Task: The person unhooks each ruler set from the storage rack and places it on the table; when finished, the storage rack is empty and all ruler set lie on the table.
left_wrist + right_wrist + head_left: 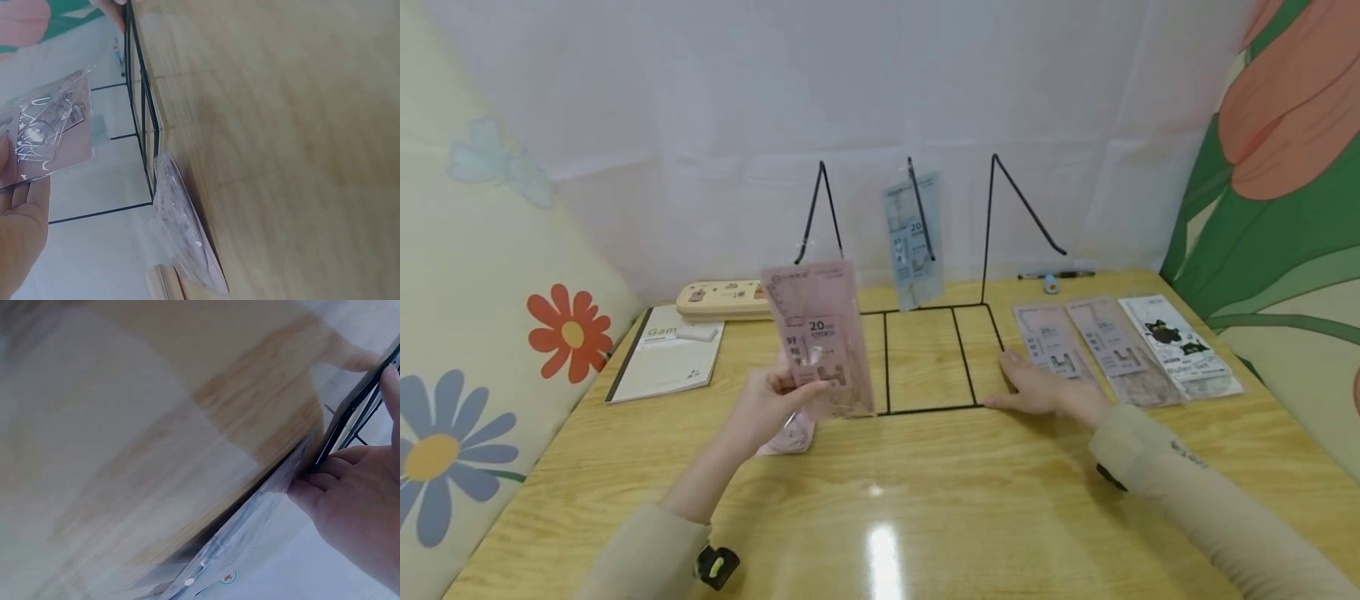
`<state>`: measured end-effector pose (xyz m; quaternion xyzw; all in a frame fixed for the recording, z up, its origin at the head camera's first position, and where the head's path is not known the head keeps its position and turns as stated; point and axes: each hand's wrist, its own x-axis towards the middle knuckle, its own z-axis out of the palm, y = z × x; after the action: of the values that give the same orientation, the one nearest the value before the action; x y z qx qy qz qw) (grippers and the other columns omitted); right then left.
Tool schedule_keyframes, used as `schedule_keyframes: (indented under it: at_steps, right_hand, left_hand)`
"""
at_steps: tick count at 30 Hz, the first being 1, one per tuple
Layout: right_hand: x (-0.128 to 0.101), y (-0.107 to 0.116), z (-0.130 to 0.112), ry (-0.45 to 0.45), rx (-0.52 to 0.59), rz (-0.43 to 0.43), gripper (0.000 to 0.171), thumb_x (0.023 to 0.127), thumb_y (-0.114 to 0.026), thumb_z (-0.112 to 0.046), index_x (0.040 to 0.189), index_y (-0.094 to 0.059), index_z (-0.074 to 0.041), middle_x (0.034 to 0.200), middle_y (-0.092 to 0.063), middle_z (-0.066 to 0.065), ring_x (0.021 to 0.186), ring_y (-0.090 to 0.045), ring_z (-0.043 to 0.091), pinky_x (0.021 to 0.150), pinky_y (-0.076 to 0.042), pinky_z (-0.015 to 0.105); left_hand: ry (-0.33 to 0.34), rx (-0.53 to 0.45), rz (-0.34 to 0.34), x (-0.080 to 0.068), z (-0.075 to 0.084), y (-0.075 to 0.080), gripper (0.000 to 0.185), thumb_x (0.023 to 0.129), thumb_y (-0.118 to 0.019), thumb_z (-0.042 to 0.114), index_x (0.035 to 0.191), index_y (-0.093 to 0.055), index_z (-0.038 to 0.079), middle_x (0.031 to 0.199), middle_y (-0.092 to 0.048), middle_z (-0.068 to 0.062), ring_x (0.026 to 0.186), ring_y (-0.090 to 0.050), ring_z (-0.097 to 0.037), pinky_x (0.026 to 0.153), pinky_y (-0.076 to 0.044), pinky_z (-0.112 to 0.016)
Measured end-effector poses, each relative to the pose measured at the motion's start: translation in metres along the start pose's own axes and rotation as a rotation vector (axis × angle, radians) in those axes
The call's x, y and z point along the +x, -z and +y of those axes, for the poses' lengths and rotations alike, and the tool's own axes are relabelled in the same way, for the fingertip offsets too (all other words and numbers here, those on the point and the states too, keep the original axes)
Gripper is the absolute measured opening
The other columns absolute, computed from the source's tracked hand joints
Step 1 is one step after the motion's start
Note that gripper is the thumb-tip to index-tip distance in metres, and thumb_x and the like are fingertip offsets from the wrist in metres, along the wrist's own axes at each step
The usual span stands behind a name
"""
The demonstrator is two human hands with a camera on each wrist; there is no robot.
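L hand (772, 398) pinches a pink ruler pack (820, 337) near its lower edge, thumb in front and fingers behind, holding it upright above the table (925, 508). Pack sits just left of the black wire rack (934, 358), front side w/ the "20" print facing the person. Long axis runs near vertical, top tipped slightly left and away; bottom end is down at the hand. Prob. held this way so the label can be read and so the pack is already stood up like the one in the rack. In the left wrist view the same pack (47, 134) shows at the fingertips, clear of the tabletop.

R hand (1037, 390) lies flat, fingers spread and relaxed, palm down on the table at the rack's front right corner, fingertips touching the wire base. It grips nothing; looks like it steadies the rack so it doesn't slide. Right wrist view shows the fingers (331, 481) against the wire edge.

A blue ruler pack (913, 237) stands upright in the rack, leaning on the middle wire prong, long axis vertical. Another pink pack (790, 435) lies flat on the table under/behind the L hand. Right of the rack, three more packs (1120, 350) lie flat side by side, long axes running away from the person, fanned slightly. Booklet (666, 354) and a beige pencil case (724, 300) sit at back left.
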<state>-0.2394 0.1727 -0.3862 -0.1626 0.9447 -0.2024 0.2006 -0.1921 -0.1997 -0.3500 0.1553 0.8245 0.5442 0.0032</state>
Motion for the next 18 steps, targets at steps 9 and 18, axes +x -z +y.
schedule_keyframes:
  at_steps: [9, 18]
  right_hand:
    - [0.001, 0.001, 0.002, 0.027, -0.007, -0.006, 0.095, 0.093, -0.05, -0.05, 0.146, -0.002, 0.012, 0.154, 0.004, 0.03, 0.144, 0.0, 0.043, 0.118, -0.006, 0.053]
    - [0.002, 0.0, 0.005, 0.025, -0.001, -0.006, 0.095, 0.093, -0.05, -0.052, 0.147, -0.002, 0.01, 0.154, 0.005, 0.028, 0.144, 0.002, 0.042, 0.118, -0.005, 0.053]
  left_hand:
    - [-0.107, 0.033, 0.016, -0.038, 0.008, 0.025, 0.019, 0.088, -0.064, 0.005, 0.102, -0.067, -0.008, 0.089, -0.072, 0.018, 0.078, -0.068, -0.003, 0.07, -0.056, -0.021]
    - [0.028, 0.236, 0.205, -0.052, -0.004, 0.096, 0.019, 0.094, -0.058, 0.02, 0.108, -0.065, 0.009, 0.087, -0.065, 0.029, 0.079, -0.064, 0.007, 0.066, -0.052, -0.013]
